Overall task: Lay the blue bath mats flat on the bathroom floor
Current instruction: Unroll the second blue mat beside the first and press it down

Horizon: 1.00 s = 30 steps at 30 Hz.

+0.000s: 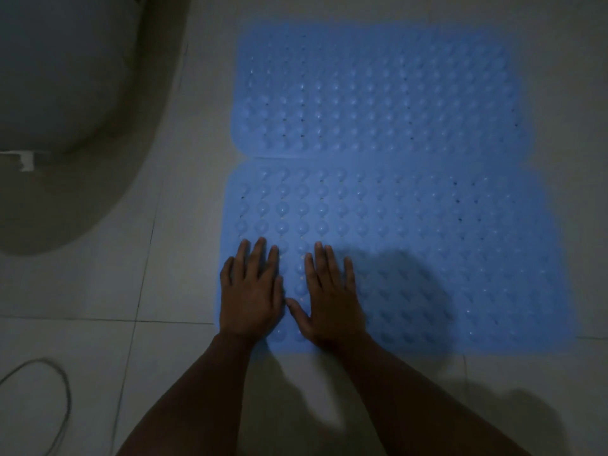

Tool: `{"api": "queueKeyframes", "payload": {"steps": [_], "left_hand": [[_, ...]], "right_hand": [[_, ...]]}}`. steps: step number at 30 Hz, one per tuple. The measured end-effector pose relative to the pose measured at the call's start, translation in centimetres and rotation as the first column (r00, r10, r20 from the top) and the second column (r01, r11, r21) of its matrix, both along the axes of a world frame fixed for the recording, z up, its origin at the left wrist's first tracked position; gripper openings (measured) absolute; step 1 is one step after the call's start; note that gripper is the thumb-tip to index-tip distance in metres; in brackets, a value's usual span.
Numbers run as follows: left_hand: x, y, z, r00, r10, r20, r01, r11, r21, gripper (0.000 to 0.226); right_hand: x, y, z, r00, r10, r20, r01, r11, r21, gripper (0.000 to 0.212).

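Both flat hands point(289, 291) on near blue mat point(411, 258)

Two bare forearms, no sleeves anywhere along them up to the frame's lower edge. Bare wrists: no watch, no bracelet, no band. Left hand point(251, 296) and right hand point(330, 302) both ungloved, no rings visible on any finger. Short fingernails. Dim lighting, finer detail lost in shadow.

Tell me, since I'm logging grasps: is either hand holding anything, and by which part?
Nothing is held. The left hand and right hand press flat, fingers straight, on the near blue mat.
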State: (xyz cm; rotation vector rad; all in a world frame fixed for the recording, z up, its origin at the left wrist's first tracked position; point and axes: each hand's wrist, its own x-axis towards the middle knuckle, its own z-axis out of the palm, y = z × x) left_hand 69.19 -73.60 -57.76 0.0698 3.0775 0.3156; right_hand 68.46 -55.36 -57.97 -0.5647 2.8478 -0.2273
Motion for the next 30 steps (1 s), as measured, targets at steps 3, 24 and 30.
{"api": "queueKeyframes", "payload": {"steps": [3,24,30], "left_hand": [[0.1,-0.4,-0.1,1.000,-0.017,-0.015,0.017,1.000,-0.025,0.058],[-0.2,5.7,-0.3,0.983,-0.159,0.092,0.163,0.985,-0.046,0.077],[-0.3,5.6,-0.3,0.982,-0.158,0.106,0.164,0.985,-0.051,0.077]], "right_hand": [[-0.1,-0.2,0.6,0.998,-0.001,0.055,0.001,1.000,0.008,0.094],[-9.5,6.8,2.8,0.988,-0.156,-0.007,0.139,0.902,-0.408,0.028],[-9.6,6.5,1.9,0.989,-0.123,-0.081,0.079,0.905,-0.417,0.021]]}}
